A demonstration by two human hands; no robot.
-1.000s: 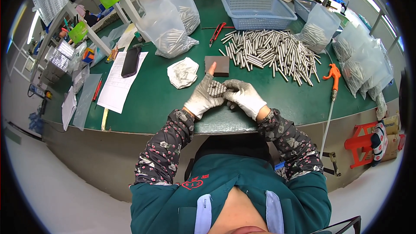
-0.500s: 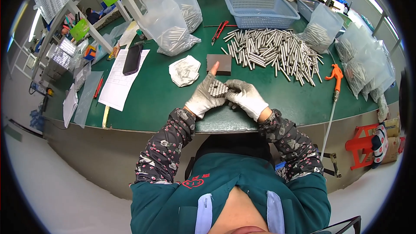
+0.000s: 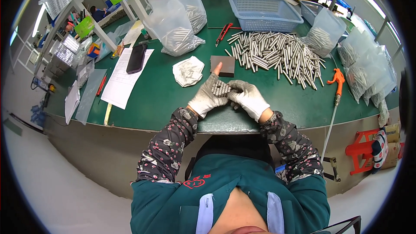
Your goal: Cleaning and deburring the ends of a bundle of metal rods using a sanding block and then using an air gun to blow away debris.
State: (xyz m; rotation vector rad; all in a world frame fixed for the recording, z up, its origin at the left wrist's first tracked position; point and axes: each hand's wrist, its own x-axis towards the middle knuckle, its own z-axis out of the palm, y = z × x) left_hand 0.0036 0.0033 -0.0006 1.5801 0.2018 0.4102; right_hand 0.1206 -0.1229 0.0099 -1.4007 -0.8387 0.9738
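Between my two gloved hands I hold a bundle of metal pins [image 3: 221,89], seen end-on as a cluster of small round tips. My left hand [image 3: 206,96] is wrapped round the bundle from the left, its bare thumb sticking up. From the right, the gloved fingers of my right hand [image 3: 248,99] press against the same bundle. Just beyond my hands lies a dark grey-brown block [image 3: 227,70]. A crumpled white cloth [image 3: 188,71] rests left of it. Beyond and to the right spreads a large heap of loose metal pins [image 3: 279,54].
A blue plastic basket [image 3: 265,23] stands behind the heap. Bags of pins [image 3: 180,39] sit at the back left, more bags [image 3: 366,67] at the right. An orange air gun [image 3: 337,80], red-handled cutters [image 3: 224,34], a phone [image 3: 137,58] and paper sheets [image 3: 121,87] lie on the green table [image 3: 164,104].
The whole view has shifted slightly, so the table things appear a little right and lower. Both hands keep hold of the bundle, whose end face is tilted a little differently.
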